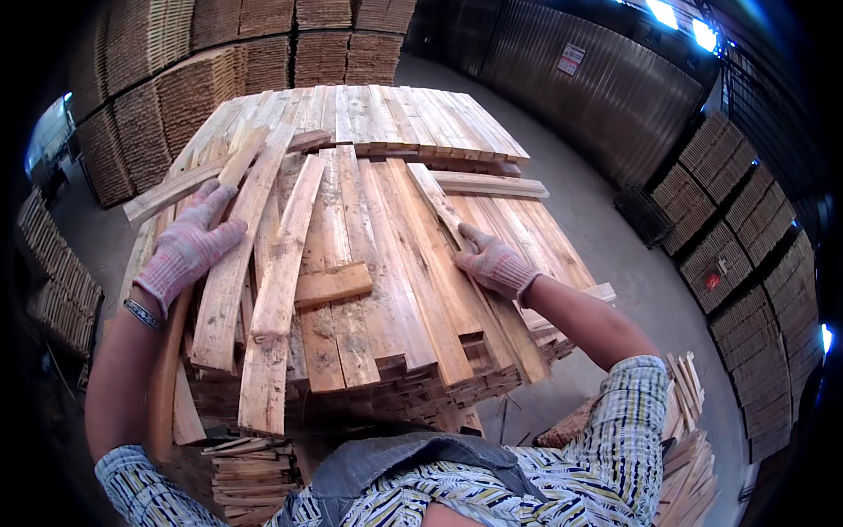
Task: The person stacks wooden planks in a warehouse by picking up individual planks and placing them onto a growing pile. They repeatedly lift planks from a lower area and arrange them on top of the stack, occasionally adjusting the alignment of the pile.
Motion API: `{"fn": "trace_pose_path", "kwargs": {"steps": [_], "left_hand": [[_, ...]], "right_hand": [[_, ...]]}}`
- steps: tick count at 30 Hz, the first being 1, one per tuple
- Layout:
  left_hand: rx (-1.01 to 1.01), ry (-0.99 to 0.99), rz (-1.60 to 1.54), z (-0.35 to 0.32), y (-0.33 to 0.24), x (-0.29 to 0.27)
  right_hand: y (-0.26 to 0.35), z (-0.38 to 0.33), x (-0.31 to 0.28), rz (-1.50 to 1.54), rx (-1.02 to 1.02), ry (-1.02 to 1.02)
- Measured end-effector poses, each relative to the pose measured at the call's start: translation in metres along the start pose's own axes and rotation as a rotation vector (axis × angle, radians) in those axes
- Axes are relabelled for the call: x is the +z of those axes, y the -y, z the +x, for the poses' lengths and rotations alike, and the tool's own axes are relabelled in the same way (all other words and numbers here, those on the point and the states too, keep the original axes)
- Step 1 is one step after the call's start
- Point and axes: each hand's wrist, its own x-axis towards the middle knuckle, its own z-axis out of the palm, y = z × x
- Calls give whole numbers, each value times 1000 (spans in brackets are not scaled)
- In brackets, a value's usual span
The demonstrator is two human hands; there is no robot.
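A tall stack of rough wooden planks (pixel 369 220) fills the middle of the view. My left hand (pixel 189 246), in a knitted work glove, lies flat with fingers spread on a long plank (pixel 233 255) at the stack's left side. My right hand (pixel 492 262), gloved too, presses on a narrow slat (pixel 435 198) that lies diagonally across the right part of the top layer. A short wooden block (pixel 332 285) rests loose on the planks between my hands. Several planks on the left lie askew.
More stacked lumber (pixel 202 79) stands behind and to the left. Further piles (pixel 738 228) line the right side by a corrugated metal wall (pixel 606 97). The concrete floor (pixel 615 255) runs along the right. Loose slats (pixel 250 474) lie low near my body.
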Motion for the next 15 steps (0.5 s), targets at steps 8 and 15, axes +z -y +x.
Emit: {"fn": "trace_pose_path", "kwargs": {"steps": [8, 15], "left_hand": [[-17, -3, 54, -2, -1, -2], [21, 29, 93, -9, -17, -9]], "right_hand": [[2, 24, -10, -97, -111, -58], [-77, 42, -26, -258, -147, -130]]}}
